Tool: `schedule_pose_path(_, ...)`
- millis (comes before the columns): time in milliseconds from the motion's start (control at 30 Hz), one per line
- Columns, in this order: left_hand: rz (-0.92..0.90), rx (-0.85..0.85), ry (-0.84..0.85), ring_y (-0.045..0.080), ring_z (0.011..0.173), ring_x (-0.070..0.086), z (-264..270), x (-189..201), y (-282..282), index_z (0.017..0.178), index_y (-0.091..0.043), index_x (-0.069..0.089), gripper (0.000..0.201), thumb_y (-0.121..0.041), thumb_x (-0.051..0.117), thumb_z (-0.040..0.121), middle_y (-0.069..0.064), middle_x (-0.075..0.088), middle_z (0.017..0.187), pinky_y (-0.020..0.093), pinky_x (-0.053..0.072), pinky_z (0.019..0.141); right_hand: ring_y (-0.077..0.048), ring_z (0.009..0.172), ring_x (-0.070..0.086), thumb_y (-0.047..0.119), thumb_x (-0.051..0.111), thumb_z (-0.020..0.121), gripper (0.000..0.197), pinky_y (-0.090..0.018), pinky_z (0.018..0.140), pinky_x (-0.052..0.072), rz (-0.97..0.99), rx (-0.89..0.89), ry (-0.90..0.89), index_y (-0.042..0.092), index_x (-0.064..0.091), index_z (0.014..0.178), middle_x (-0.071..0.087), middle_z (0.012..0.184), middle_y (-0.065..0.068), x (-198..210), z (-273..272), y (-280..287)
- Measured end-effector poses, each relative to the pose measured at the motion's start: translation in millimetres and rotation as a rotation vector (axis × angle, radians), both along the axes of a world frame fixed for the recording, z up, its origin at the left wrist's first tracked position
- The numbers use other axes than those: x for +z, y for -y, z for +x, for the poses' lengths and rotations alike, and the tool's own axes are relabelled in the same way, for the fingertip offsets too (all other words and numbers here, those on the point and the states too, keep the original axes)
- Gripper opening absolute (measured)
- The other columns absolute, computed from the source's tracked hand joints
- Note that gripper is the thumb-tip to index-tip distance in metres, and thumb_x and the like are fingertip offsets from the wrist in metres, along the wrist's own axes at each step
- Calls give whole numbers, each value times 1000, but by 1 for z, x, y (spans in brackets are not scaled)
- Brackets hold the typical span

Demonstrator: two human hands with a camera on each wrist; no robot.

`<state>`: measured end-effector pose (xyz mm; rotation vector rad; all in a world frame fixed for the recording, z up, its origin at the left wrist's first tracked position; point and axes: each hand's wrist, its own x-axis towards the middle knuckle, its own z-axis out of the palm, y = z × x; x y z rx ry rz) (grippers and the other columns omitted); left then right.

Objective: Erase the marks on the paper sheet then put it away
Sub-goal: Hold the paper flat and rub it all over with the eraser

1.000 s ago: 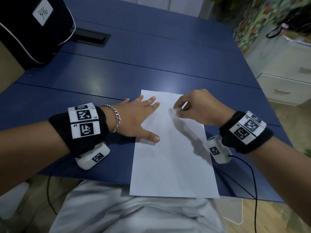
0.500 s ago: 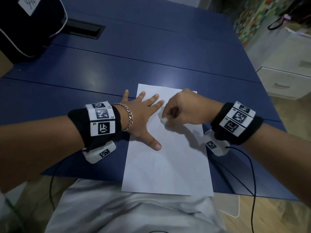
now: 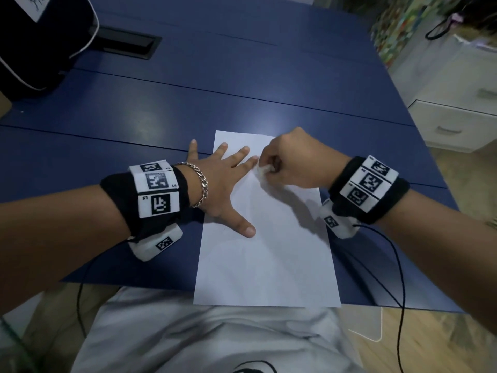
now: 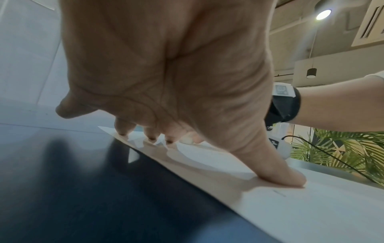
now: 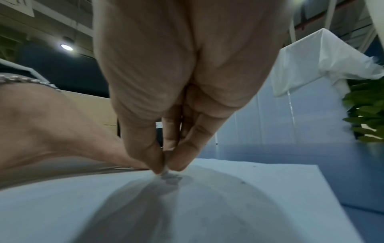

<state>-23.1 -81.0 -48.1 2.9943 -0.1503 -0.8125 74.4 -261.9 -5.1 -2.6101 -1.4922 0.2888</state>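
Observation:
A white paper sheet (image 3: 266, 254) lies lengthwise on the blue table (image 3: 242, 84), its near edge overhanging the table's front. My left hand (image 3: 228, 181) lies flat on the sheet's upper left part, fingers spread, thumb (image 4: 276, 172) pressing the paper (image 4: 311, 205). My right hand (image 3: 285, 162) pinches a small white eraser (image 3: 263, 169) and holds it against the paper just right of my left fingertips. In the right wrist view the fingertips (image 5: 158, 166) press the eraser (image 5: 166, 172) onto the sheet (image 5: 207, 205). A faint short pencil mark (image 4: 279, 193) shows near my left thumb.
A black bag (image 3: 40, 41) stands at the table's far left corner beside a dark cable slot (image 3: 129, 43). White drawers (image 3: 457, 122) stand to the right of the table. Cables (image 3: 400, 278) hang from my wrists over the front edge.
My right hand with the eraser has slid left across the paper, close to my left fingertips. My left hand stays flat on the sheet.

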Motion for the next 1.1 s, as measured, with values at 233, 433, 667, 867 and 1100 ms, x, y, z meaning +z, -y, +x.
schedule_pose_path(233,-11,10,-41,28,157,-27,-1,2,1,156,-41,-32,164,-113,43,29,-20,-37,164,86,-3,111,-12,78,69,22,75,86,19,-28,79,55,14,-1,-79,21,79,104,76,92,6,15,-22,28)
schedule_pose_path(433,-42,-19,3,28,157,-27,-3,1,-4,153,-37,-38,161,-114,43,38,-16,-36,166,81,-14,112,-15,95,77,40,82,89,27,-43,95,62,531,-488,-251,21,80,108,81,98,4,35,-9,98)
schedule_pose_path(667,-62,-120,-38,24,149,-42,-18,21,-29,156,-34,-36,149,-112,35,50,-7,-51,158,60,-17,123,-12,94,77,39,81,87,22,-18,86,59,618,-625,-328,24,79,103,81,97,6,28,-48,152)
schedule_pose_path(867,-27,-186,-111,18,148,-44,-41,15,-43,150,-41,-42,143,-109,43,58,-12,-53,156,58,-17,124,-28,88,76,48,78,82,28,-44,81,62,632,-653,-339,31,77,104,80,92,1,24,-74,162)
schedule_pose_path(1100,-7,-172,-88,19,149,-42,-46,6,-40,153,-37,-39,144,-110,41,57,-9,-48,160,60,-15,125,-7,91,77,35,81,86,21,-37,92,63,561,-609,-431,29,79,106,80,97,9,11,-88,137)
